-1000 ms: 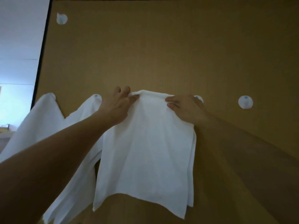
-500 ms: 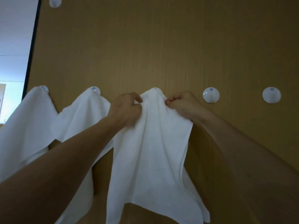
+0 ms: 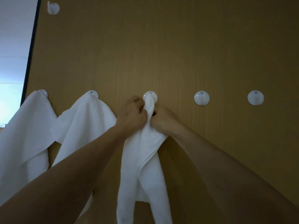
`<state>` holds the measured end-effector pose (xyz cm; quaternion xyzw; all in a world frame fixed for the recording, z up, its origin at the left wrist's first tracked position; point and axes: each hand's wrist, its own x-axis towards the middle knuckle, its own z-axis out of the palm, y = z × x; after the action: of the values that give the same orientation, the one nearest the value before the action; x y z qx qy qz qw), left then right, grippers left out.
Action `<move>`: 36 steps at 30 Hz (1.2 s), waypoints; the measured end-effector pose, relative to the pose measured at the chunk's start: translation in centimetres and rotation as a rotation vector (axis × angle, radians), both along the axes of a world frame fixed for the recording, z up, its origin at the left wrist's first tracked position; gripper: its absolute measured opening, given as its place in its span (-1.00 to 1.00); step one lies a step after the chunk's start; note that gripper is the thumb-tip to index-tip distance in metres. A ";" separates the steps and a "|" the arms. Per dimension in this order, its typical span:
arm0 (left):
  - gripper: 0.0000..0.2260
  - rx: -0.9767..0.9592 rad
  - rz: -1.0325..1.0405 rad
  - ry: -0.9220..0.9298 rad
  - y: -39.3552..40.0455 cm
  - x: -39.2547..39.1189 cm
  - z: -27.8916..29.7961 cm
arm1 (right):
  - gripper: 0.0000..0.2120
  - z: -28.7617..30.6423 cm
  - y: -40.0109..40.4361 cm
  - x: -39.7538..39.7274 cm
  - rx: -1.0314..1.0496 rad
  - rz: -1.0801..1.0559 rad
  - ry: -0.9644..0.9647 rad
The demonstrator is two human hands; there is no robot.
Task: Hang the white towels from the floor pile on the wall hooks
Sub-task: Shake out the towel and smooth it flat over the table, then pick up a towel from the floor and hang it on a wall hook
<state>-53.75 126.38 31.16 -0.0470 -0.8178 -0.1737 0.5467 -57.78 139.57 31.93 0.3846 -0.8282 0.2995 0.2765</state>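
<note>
I see both hands closed on one white towel (image 3: 142,152), bunched just below the third hook (image 3: 152,96). The left hand (image 3: 131,113) grips the gathered cloth from the left, knuckles toward me; the right hand (image 3: 163,120) pinches it from the right, fingers curled in. The towel's top fold lies over the third hook, covering its lower part. I cannot tell whether it is caught on the hook. Below the hands the towel hangs in two long folds against the wood panel (image 3: 178,54).

Left of the third hook, two more towels hang draped: the nearer one (image 3: 84,123) on the second hook (image 3: 92,93), the farther one (image 3: 27,126) on the first hook (image 3: 42,92). Right of the third hook, two bare hooks (image 3: 201,98) (image 3: 255,97) sit in the same row. Another hook (image 3: 53,8) sits far above and left.
</note>
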 end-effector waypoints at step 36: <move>-0.64 0.254 0.087 -0.158 2.0 4.5 -1.9 | -0.69 -3.2 2.3 0.7 0.005 -0.111 0.066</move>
<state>-49.22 128.35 29.23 0.0719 -0.8308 -0.2550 0.4894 -57.12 141.89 28.74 0.3484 -0.8395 0.2686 0.3189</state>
